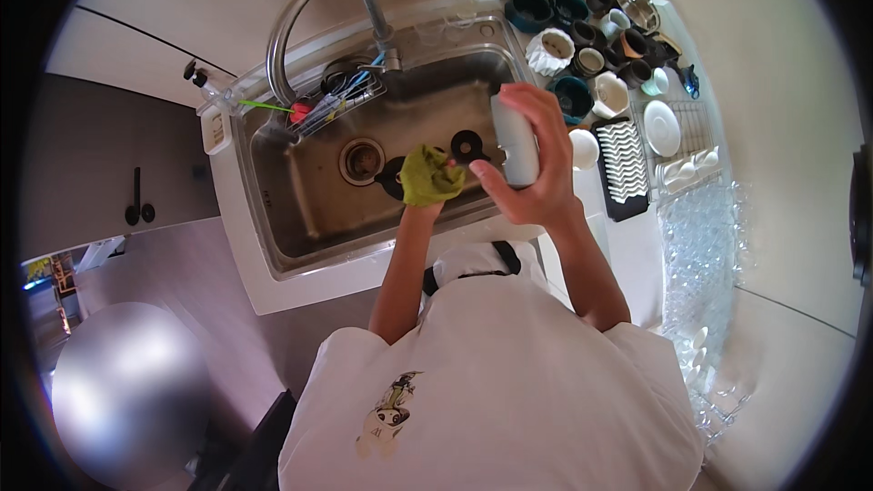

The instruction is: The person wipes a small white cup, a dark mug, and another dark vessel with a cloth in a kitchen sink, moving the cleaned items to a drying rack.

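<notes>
Over the steel sink, my left hand is wrapped in a green cloth and held near the sink's front side. My right hand has its fingers around a pale grey, rounded vessel, whose exact kind I cannot tell; the thumb points towards the cloth. Below the hands, on the sink floor, lie a dark round piece with a hole and another dark piece, partly hidden by the cloth. The drain is to their left.
A curved faucet rises behind a wire rack holding brushes. Many dark, teal and white cups and bowls stand right of the sink, near a black tray of wavy white pieces. Clear glassware covers the far right counter. A soap pump bottle is at left.
</notes>
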`<move>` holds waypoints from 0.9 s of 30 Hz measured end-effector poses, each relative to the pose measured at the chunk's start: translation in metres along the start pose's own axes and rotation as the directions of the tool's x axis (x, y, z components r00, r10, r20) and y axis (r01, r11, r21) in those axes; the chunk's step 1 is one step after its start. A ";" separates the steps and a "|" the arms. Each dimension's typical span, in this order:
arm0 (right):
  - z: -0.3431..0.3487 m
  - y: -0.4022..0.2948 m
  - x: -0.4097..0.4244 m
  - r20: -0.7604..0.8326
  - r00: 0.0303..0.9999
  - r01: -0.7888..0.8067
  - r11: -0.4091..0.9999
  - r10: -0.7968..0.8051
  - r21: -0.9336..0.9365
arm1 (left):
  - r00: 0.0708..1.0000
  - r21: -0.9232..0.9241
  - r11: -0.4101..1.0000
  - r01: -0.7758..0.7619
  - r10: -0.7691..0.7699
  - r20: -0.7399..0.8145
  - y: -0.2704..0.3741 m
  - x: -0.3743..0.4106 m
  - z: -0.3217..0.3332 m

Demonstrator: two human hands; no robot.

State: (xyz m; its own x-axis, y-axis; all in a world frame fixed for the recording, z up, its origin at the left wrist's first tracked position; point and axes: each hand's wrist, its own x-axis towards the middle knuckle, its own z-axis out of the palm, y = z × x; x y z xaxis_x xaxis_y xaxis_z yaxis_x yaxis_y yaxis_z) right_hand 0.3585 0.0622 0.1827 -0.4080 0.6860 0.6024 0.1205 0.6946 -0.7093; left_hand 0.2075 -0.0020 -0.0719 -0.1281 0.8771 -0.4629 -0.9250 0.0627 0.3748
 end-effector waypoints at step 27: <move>0.024 0.106 -0.082 -0.132 0.716 -0.670 0.622 0.686 -0.404 | 0.713 0.817 -0.103 -0.567 0.436 0.549 -0.039 0.017 0.082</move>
State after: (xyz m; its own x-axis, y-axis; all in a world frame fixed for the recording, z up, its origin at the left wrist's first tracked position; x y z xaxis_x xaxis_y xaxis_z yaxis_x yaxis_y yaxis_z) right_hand 0.3827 0.0748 0.0493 -0.0902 0.9959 -0.0070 0.7146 0.0598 -0.6970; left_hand 0.2707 0.0498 -0.0282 -0.2984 0.9139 0.2751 0.4599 -0.1149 0.8805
